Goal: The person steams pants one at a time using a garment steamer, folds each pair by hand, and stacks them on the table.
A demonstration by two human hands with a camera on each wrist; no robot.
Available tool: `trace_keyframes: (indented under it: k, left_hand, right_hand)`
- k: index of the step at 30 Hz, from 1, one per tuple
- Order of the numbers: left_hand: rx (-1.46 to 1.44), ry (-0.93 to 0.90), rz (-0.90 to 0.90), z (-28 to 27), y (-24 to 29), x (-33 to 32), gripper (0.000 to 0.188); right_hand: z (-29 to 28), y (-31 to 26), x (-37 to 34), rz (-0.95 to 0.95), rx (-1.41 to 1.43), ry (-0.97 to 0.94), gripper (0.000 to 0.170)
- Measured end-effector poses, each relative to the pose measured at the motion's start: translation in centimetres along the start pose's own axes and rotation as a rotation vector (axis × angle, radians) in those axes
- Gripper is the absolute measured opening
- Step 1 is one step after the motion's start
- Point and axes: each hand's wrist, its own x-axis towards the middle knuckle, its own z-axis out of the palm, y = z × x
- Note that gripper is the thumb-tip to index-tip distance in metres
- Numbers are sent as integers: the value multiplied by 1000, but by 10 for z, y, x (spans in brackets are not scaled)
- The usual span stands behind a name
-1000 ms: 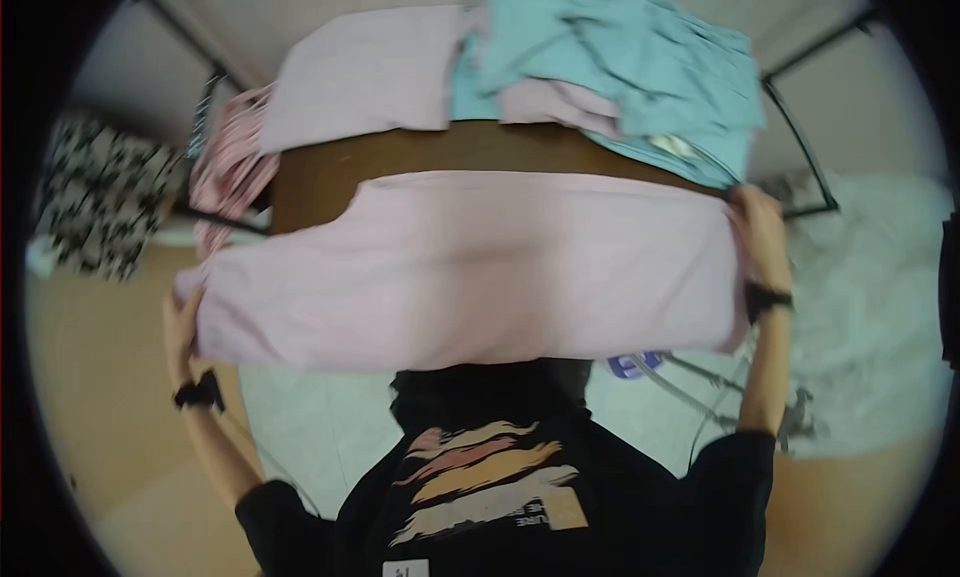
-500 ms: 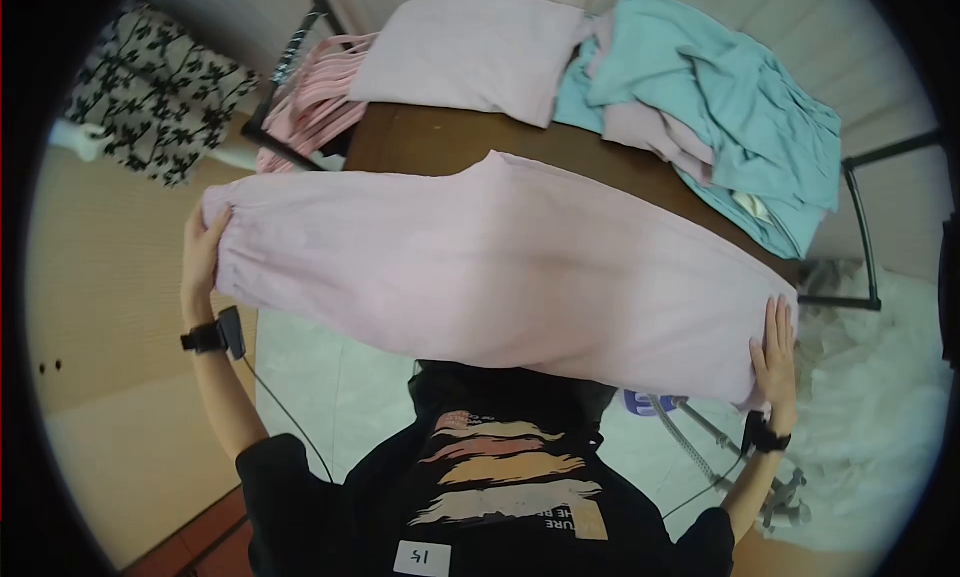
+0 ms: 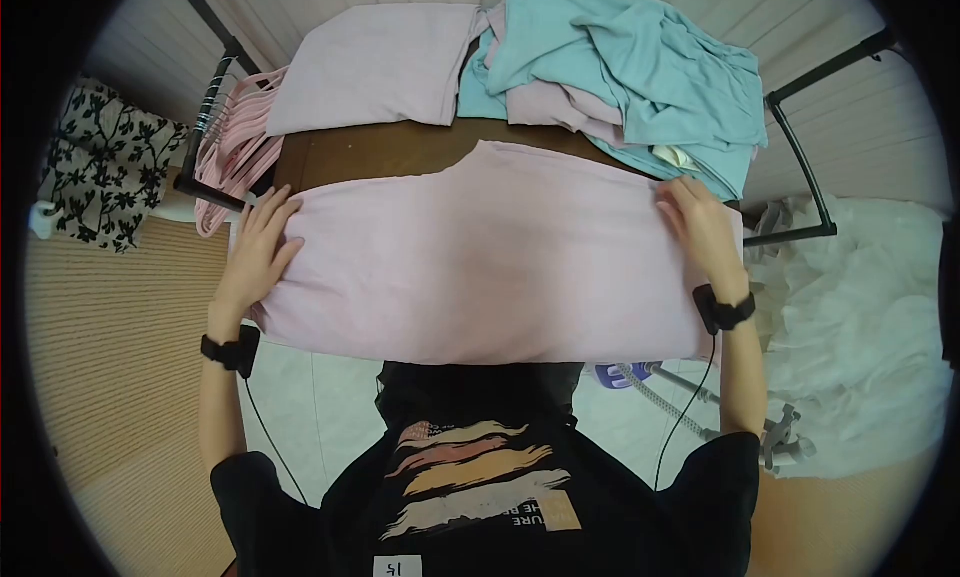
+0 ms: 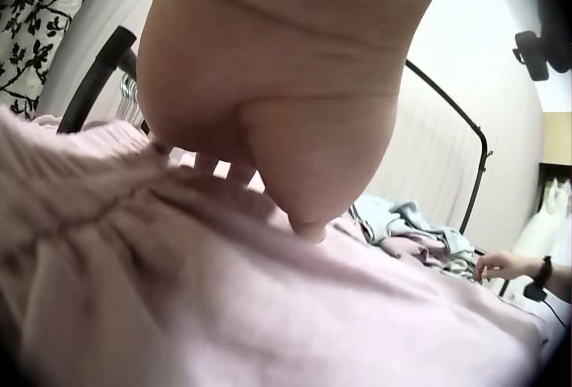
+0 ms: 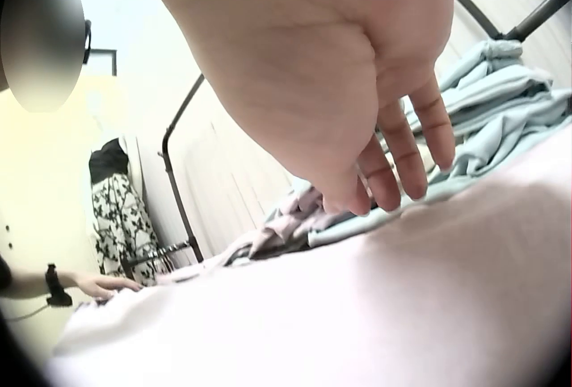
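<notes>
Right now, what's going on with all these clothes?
A person has what look like pink pants spread out wide across the table. The left hand rests on one end, fingers stretched out. The right hand is at the other end, fingers loosely bent; whether it touches is hard to tell. Behind the pants, a pale cloth lies flat beside a rumpled heap of mostly blue clothes.

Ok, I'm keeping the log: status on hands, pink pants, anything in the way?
Left hand on pink pants. Right hand over their right end, contact unclear. Pants spread out, no clutter on top. Teal clothes heaped just beyond.
</notes>
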Motion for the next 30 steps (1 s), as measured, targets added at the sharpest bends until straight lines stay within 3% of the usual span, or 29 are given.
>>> trace_keyframes:
  k: [7,9,10,11,12,15,16,17,18,19,21,23,25,30]
  left_hand:
    - [-274,-5,-370,8,-34,6,32]
    - [-244,-97,-256,4,-46,6,30]
    - [-195,-169,-314,-7,-40,14,29]
    - [-168,-57,-273,-5,-40,19,28]
    - [-135,40,-231,1,-43,20,28]
    - [63,53,-60,-4,-27,26,39]
    - [-41,21,-69,-5,-17,22,48]
    - [-27,4,-74,-8,-2,17,48]
    - [-51,-22,-37,-9,17,11,54]
    - [-80,-49,7,-11,32,4,60]
    - [-87,-117,-20,-13,51,-9,64]
    - [-99,-178,-31,-12,67,-14,67]
    - [37,-96,-189,-10,74,-15,69]
    - [142,-17,-150,31,78,-2,67]
  right_hand:
    - [18,20,22,-114,-66,-75,17]
    - [15,26,23,-165,-44,-98,16]
    - [12,28,23,53,3,-104,14]
    - [10,29,24,270,53,-115,13]
    - [11,31,22,249,0,-106,13]
    - [11,-7,4,89,-247,-34,25]
    - [12,-26,-9,81,-217,-37,25]
    - [12,-46,-23,83,-177,-6,38]
    - [13,-57,-37,90,-144,27,50]
    - [20,-59,-55,101,-133,25,50]
    - [41,-60,-91,326,-199,-197,70]
    - [41,-39,-112,317,-189,-171,72]
    - [35,-23,-123,314,-139,-140,69]
    - [34,21,-123,279,-161,-73,69]
